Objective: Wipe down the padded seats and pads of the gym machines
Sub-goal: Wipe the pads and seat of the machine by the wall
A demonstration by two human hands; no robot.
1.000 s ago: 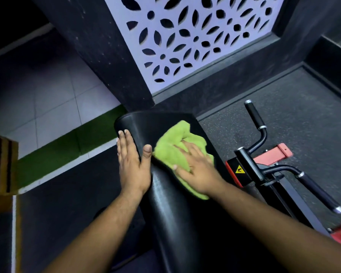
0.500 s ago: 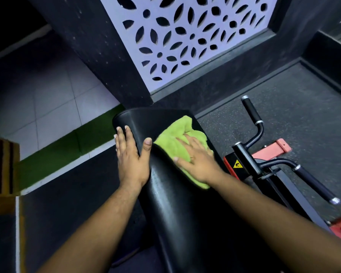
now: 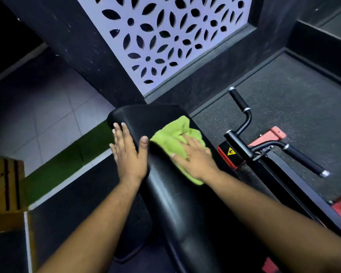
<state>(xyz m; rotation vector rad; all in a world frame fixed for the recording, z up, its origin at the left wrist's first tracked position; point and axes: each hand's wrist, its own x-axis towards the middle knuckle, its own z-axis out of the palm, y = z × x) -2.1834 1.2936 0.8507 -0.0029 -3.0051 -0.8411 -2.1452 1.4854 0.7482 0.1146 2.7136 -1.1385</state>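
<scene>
On the black pad, right hand presses the green cloth flat – left hand, at 9 o'clock of it, rests open-fingered on the pad's edge

Dim indoor scene, cool light on the far perforated panel, soft sheen along the black pad, deep shadow far left (corners near black), wide-angle bending at edges, slight motion blur.

Head cam; looks down-fwd, close over pad.
</scene>
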